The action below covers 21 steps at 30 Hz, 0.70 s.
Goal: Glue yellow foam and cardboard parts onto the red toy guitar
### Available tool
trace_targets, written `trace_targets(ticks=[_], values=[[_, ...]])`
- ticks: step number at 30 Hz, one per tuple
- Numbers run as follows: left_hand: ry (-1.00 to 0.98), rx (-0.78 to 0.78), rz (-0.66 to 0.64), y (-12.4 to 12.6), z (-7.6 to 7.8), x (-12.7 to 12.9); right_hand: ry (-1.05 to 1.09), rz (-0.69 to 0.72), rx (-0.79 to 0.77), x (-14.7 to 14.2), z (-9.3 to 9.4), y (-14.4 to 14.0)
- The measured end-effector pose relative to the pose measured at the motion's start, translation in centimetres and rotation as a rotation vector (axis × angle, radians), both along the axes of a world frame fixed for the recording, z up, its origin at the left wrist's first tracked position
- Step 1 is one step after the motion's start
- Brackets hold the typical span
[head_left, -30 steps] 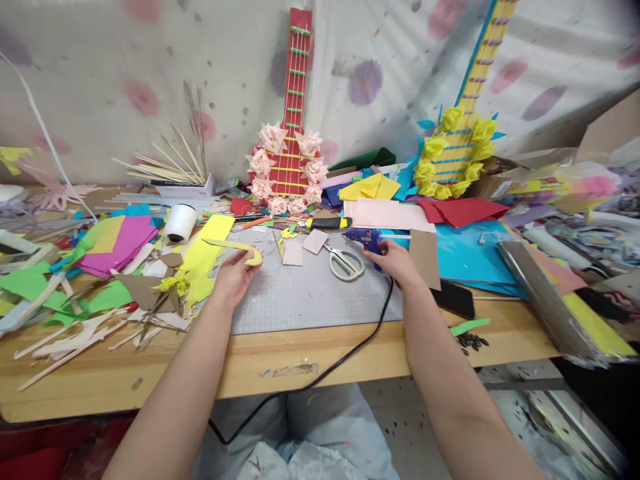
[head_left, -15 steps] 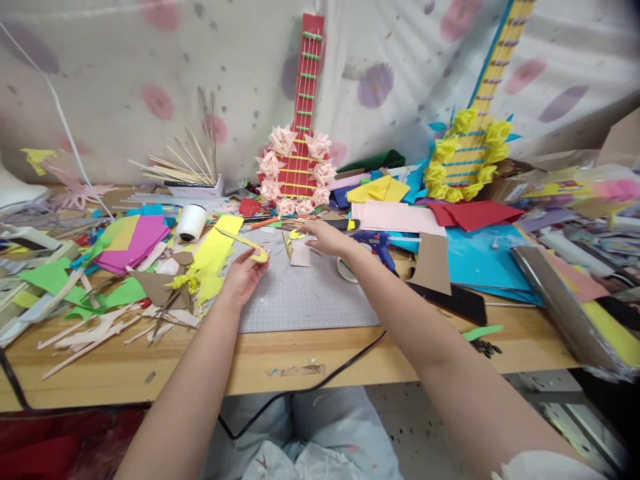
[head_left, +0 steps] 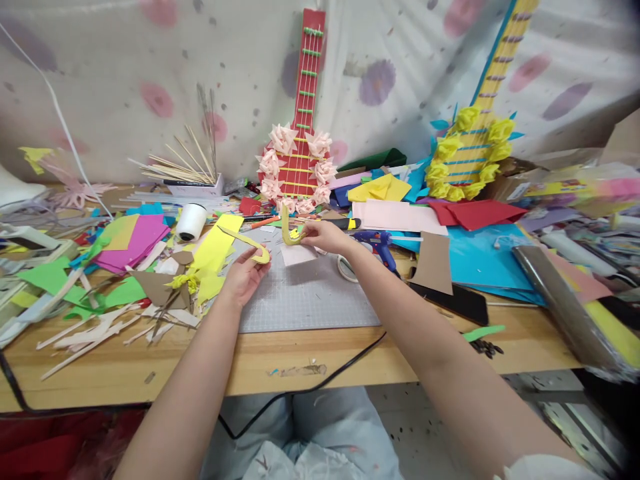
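My left hand [head_left: 242,280] is closed on a yellow hook-shaped cutout [head_left: 259,256], whose long thin end points up and left. Between the fingertips of my right hand [head_left: 325,237] is a second yellow hook-shaped cutout [head_left: 285,228], raised with its straight end upward. Small bright yellow bits [head_left: 294,234] show in its curve; whether they are attached I cannot tell. Just below it a small pale card [head_left: 299,255] sits over the grey cutting mat [head_left: 310,303]. A roll of tape [head_left: 347,269] lies partly behind my right forearm.
A blue glue gun [head_left: 381,248] lies right of the mat. Behind stand a red paper guitar [head_left: 300,160] with pink flowers and a yellow one [head_left: 467,157]. Paper scraps [head_left: 107,327] crowd the left side. A black cable [head_left: 320,383] crosses the table's front edge.
My right hand has taken hold of the second yellow cutout and tipped it up from the mat. The pale card beneath looks shifted and tilted. My left hand stays nearly still.
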<state>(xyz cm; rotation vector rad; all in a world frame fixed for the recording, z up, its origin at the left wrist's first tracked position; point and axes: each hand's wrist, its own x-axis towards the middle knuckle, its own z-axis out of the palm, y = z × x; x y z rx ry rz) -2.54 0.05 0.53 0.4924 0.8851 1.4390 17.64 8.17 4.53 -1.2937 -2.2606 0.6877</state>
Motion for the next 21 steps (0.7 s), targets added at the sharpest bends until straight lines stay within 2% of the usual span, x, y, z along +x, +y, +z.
trace_targets(ticks=[2,5,12,17,19,21], values=[[0.025,0.012,-0.023,-0.1,-0.1,0.1,0.116,-0.101,0.005,0.3,-0.1,-1.1],[0.081,0.016,-0.042,-0.2,-0.2,0.5,0.268,-0.273,0.097,-0.1,-1.2,-2.9],[0.161,-0.029,-0.103,-0.6,-0.3,1.5,0.545,-0.387,0.183,-2.3,-4.6,-4.6],[0.131,-0.082,-0.180,-0.7,-0.2,1.7,0.597,-0.301,0.122,-2.9,-4.7,-5.5],[0.132,-0.076,-0.170,-0.7,-0.1,1.5,0.633,-0.193,0.015,-2.4,-4.3,-5.8],[0.134,-0.063,-0.160,-0.7,0.0,1.3,0.691,-0.017,-0.148,-1.4,-4.0,-5.9]])
